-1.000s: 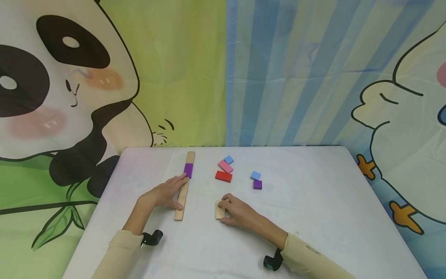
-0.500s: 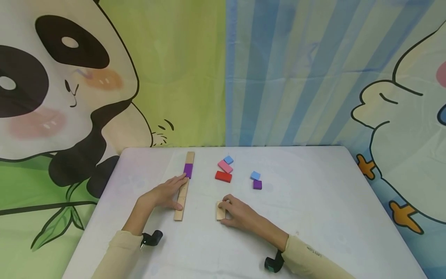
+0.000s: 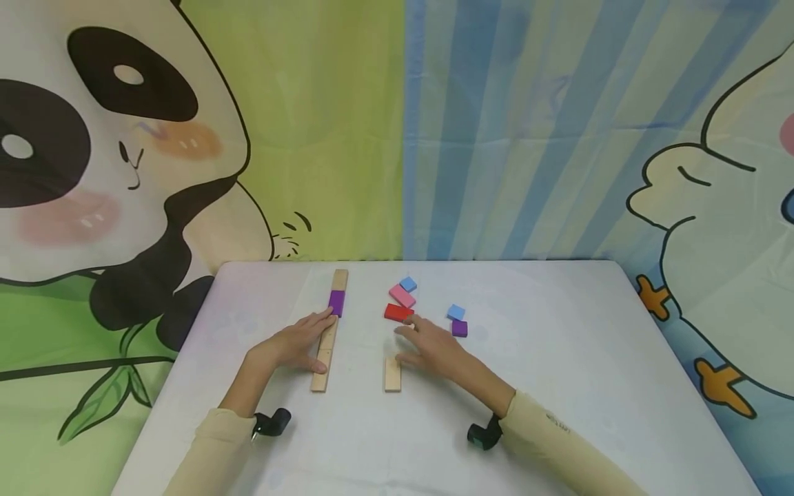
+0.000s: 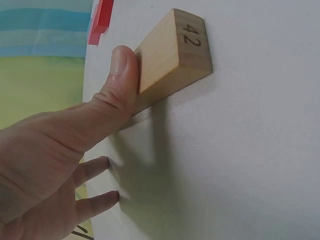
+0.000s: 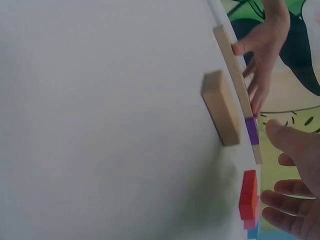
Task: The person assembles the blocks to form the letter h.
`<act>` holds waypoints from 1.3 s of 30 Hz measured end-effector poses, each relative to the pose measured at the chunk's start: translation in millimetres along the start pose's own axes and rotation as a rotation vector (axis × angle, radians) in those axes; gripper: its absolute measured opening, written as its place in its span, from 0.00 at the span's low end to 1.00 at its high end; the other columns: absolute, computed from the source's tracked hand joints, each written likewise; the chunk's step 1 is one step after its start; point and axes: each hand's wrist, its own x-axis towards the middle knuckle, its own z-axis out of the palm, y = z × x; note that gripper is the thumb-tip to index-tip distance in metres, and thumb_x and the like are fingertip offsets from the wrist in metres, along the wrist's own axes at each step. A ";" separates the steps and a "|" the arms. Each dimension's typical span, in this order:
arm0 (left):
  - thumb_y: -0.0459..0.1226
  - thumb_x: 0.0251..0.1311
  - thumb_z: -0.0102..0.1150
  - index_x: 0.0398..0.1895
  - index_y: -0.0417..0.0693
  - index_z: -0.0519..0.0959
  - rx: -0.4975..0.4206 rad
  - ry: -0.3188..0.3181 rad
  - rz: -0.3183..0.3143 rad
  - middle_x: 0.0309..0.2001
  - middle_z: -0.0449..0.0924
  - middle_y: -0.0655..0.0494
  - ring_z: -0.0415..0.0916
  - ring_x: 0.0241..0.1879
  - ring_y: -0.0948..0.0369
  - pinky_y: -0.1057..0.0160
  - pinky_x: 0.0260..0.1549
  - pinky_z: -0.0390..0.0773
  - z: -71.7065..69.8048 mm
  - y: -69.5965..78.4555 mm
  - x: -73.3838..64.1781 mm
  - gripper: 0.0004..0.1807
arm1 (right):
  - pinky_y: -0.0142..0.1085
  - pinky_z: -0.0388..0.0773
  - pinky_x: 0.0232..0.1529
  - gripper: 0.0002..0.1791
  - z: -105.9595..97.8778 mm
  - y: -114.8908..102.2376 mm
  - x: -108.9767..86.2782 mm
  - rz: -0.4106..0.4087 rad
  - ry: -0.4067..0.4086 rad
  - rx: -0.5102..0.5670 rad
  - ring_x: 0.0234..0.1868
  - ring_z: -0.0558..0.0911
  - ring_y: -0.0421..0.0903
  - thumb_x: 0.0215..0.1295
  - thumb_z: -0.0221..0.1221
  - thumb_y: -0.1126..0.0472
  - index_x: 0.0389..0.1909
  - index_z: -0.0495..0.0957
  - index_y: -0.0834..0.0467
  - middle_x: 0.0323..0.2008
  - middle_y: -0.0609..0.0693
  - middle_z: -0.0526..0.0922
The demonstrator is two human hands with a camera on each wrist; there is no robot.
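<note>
A straight row of plain wooden blocks (image 3: 325, 351) lies on the left of the white table, with a purple block (image 3: 337, 302) set near its far end. My left hand (image 3: 290, 349) rests along this row, fingers extended near the purple block. Its thumb touches the side of the nearest wooden block (image 4: 165, 55), whose end reads "42". A separate wooden block (image 3: 393, 377) lies in the middle. My right hand (image 3: 437, 351) hovers just beyond and to the right of it, fingers spread and holding nothing. Its fingertips overlap a red block (image 3: 397, 312) in the head view.
Touching the red block is a pink block (image 3: 402, 295), with a blue block (image 3: 408, 283) behind. Farther right, another blue block (image 3: 455, 311) and a small purple block (image 3: 460, 329) lie together. Printed curtains (image 3: 496, 138) hang behind the table (image 3: 558, 358).
My right hand has let go of the separate wooden block and moved away from me toward the red block. The left hand has stayed in place along the row.
</note>
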 end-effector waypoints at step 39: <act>0.55 0.40 0.67 0.72 0.46 0.48 -0.011 0.013 0.003 0.74 0.41 0.48 0.45 0.71 0.44 0.40 0.65 0.56 2.7 -1.3 1.3 0.57 | 0.43 0.65 0.66 0.28 -26.3 82.9 109.2 -0.135 -0.367 -0.145 0.66 0.66 0.49 0.60 0.59 0.59 0.63 0.67 0.50 0.63 0.49 0.70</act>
